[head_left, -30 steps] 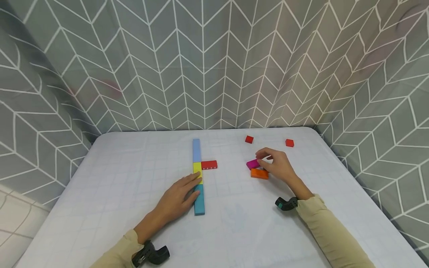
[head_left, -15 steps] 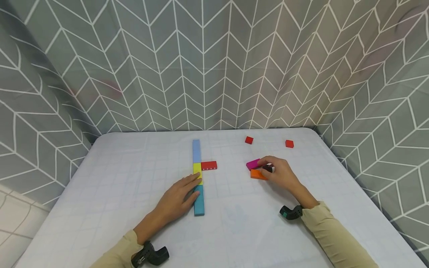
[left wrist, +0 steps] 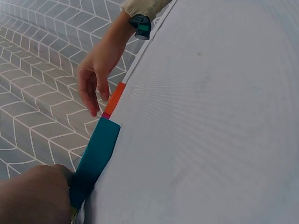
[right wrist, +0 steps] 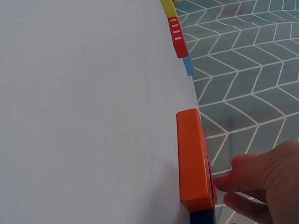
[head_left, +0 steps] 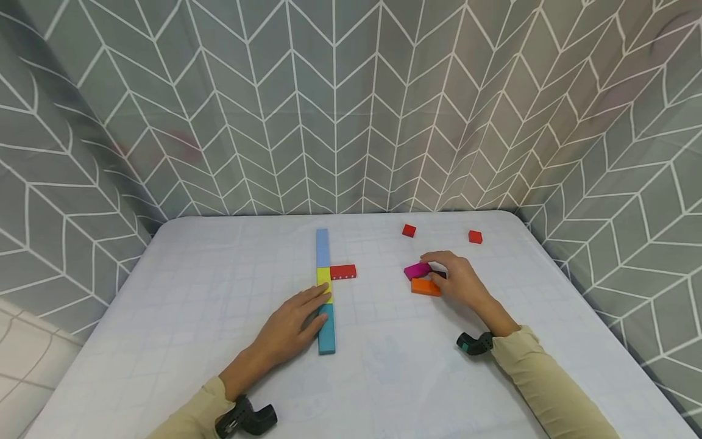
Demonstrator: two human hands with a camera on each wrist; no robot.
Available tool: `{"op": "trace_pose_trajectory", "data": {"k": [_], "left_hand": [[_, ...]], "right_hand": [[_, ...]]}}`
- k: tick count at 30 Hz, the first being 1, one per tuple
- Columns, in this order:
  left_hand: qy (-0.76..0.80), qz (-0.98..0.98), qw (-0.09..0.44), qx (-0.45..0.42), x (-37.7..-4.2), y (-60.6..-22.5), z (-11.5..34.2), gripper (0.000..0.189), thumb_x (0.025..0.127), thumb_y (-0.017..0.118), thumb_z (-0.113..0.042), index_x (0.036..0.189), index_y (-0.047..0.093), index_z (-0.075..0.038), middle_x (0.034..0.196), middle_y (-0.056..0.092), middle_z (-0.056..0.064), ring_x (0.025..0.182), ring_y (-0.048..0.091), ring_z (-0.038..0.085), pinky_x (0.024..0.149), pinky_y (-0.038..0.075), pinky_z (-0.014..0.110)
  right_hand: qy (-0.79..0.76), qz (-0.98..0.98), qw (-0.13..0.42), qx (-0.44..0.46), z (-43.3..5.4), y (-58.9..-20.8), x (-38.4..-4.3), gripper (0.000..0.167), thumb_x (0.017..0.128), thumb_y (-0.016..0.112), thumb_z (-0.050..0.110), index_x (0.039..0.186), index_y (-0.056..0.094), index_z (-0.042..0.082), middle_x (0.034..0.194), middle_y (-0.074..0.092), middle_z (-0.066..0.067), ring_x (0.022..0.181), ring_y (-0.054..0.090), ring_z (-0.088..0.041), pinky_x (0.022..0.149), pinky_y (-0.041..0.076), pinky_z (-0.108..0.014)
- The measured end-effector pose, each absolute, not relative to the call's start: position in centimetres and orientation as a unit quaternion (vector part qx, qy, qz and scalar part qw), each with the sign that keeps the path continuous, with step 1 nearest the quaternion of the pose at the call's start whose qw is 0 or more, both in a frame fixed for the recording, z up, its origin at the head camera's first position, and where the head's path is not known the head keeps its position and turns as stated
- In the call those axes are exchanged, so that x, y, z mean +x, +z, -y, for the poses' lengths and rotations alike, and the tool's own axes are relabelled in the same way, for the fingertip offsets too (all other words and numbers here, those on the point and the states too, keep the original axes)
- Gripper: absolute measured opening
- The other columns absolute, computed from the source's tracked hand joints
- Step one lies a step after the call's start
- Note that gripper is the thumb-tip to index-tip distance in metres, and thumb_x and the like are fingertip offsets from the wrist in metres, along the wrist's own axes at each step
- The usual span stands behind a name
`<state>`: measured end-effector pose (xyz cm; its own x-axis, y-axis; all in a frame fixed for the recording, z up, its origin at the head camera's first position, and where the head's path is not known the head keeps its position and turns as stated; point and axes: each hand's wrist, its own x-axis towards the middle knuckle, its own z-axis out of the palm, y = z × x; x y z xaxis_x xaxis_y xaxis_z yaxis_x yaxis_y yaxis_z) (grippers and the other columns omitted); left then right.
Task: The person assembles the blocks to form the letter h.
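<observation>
In the head view my left hand (head_left: 293, 323) rests with straight fingers on a row of blocks: light blue block (head_left: 322, 248), yellow block (head_left: 323, 276) and teal block (head_left: 326, 332). A red block (head_left: 343, 272) with white marks sticks out to the right of the yellow one. My right hand (head_left: 460, 280) has its finger and thumb around the right end of a magenta block (head_left: 417, 271). Beside that block, on the near side, lies an orange block (head_left: 425, 287). A dark navy block (right wrist: 202, 217), mostly hidden, shows under my right fingers.
Two small red cubes sit at the far right of the table, a left cube (head_left: 409, 230) and a right cube (head_left: 475, 236). The white-covered table (head_left: 378, 378) ends at a grey patterned curtain (head_left: 351, 110) behind.
My right hand has come down and nearer, from above the dark block to the magenta block's right end. The magenta block has turned slightly. My left hand stays put.
</observation>
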<state>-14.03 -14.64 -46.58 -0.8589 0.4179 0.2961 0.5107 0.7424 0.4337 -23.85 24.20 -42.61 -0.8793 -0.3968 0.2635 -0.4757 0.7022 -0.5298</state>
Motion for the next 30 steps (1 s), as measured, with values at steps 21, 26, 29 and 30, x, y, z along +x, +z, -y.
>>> {"op": "trace_pose_trajectory", "data": {"k": [21,26,29,30], "left_hand": [[-0.249,0.933,0.089,-0.245,-14.0,-46.6,14.7,0.051,0.104,0.066,-0.032,0.15,0.059,-0.011,0.157,0.049,0.003,0.145,0.043,0.025,0.118,0.035,0.045],[-0.252,0.933,0.083,-0.244,-14.0,-46.5,14.6,0.051,0.104,0.066,-0.032,0.15,0.059,-0.011,0.157,0.049,0.004,0.146,0.043,0.025,0.118,0.035,0.045],[-0.253,0.933,0.08,-0.243,-13.9,-46.4,14.6,0.051,0.104,0.066,-0.032,0.15,0.058,-0.011,0.158,0.049,0.004,0.146,0.043,0.025,0.119,0.034,0.046],[-0.253,0.933,0.079,-0.243,-13.9,-46.4,14.6,0.051,0.104,0.066,-0.032,0.15,0.058,-0.011,0.158,0.049,0.004,0.146,0.042,0.025,0.119,0.034,0.045]], "right_hand": [[0.342,0.914,0.005,0.219,-24.5,-43.9,-25.7,0.028,0.094,0.076,0.0,0.121,0.074,0.004,0.122,0.07,-0.014,0.112,0.064,-0.037,0.099,0.054,-0.054],[0.347,0.914,0.019,0.208,-24.6,-43.8,-25.6,0.027,0.093,0.078,0.0,0.119,0.074,0.004,0.12,0.07,-0.015,0.11,0.065,-0.037,0.098,0.055,-0.053],[0.35,0.914,0.031,0.204,-24.5,-43.7,-25.6,0.027,0.092,0.078,0.0,0.119,0.074,0.004,0.12,0.071,-0.015,0.111,0.065,-0.038,0.097,0.055,-0.055],[0.35,0.914,0.035,0.203,-24.5,-43.6,-25.5,0.027,0.092,0.078,0.0,0.118,0.075,0.004,0.12,0.071,-0.015,0.111,0.065,-0.039,0.098,0.055,-0.055]]}}
